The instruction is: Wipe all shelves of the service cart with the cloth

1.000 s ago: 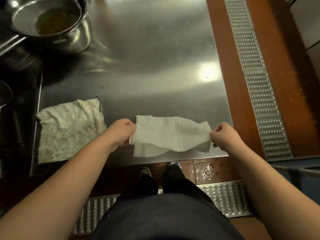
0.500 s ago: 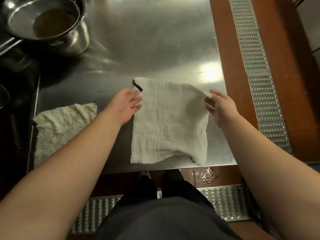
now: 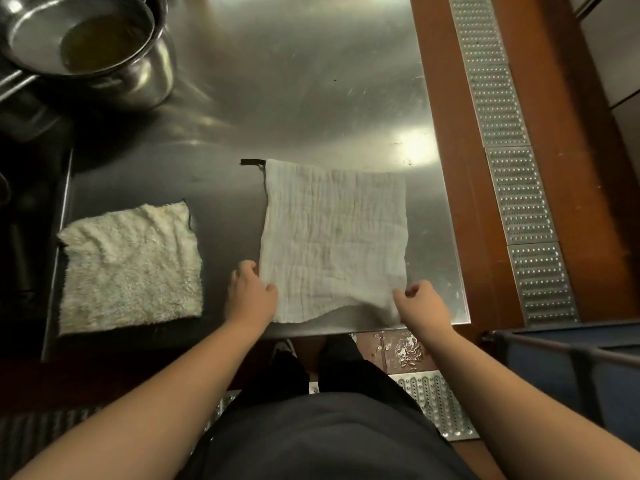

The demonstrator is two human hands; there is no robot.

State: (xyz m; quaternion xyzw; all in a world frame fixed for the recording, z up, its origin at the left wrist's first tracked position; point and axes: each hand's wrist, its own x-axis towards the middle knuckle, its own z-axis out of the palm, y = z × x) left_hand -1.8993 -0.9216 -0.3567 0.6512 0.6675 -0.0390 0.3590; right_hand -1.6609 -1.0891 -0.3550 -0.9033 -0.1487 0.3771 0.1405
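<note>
A thin white cloth (image 3: 334, 237) with a dark loop at its far left corner lies spread flat on the steel top shelf (image 3: 294, 98) of the cart, near the front right. My left hand (image 3: 251, 296) pinches the cloth's near left corner. My right hand (image 3: 420, 304) grips its near right corner at the shelf's front edge.
A fluffy cream towel (image 3: 130, 266) lies flat at the front left of the shelf. Stacked steel pots (image 3: 93, 46) stand at the far left. Metal floor grating (image 3: 512, 161) runs along the right. A dark blue bin with a rail (image 3: 571, 362) sits at the lower right.
The bunched cloth was opened and laid flat on the shelf. Both hands moved from its far corners back to its near corners.
</note>
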